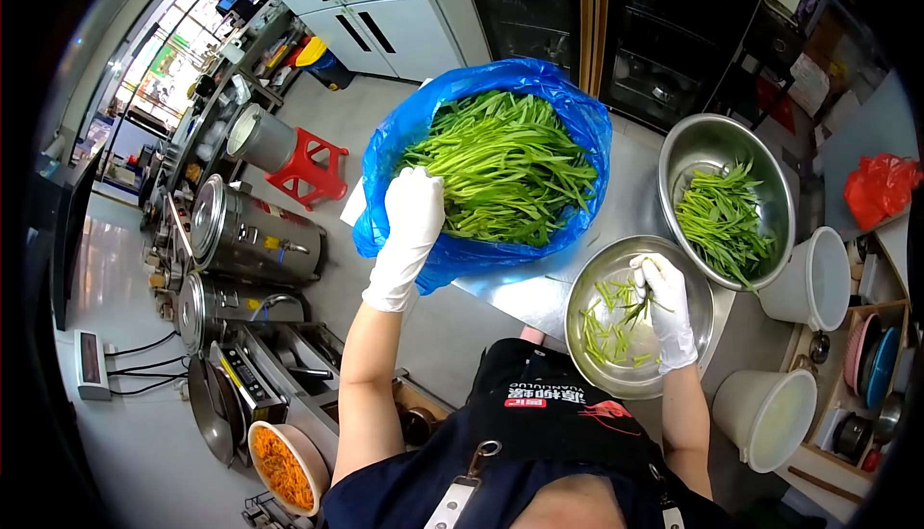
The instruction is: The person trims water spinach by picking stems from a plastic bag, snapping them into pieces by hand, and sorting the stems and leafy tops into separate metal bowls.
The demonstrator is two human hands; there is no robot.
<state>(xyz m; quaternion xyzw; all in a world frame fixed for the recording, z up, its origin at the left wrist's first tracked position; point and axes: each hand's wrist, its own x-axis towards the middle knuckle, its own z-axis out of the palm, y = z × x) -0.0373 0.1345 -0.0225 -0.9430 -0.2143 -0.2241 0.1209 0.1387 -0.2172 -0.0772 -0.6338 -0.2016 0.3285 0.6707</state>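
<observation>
While stem pieces (632,314) are pinched by the right hand (664,306) above a bowl (595,277), greens (510,163) are touched by the left hand (415,206), fingers curled. Its grip cannot be judged.

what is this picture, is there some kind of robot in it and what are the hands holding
There is no robot: these are a person's left hand and right hand, in white gloves. The one picture comes from a camera worn on the head, looking forward and down, so the black apron shows below.

On the metal table stand an open blue plastic bag full of long leafy greens and a shallow steel basin with short stem pieces. Beside them is a deeper steel bowl with more greens.

The left hand is against the bagged greens; its grip is hidden. The right holds a few thin green pieces.
</observation>
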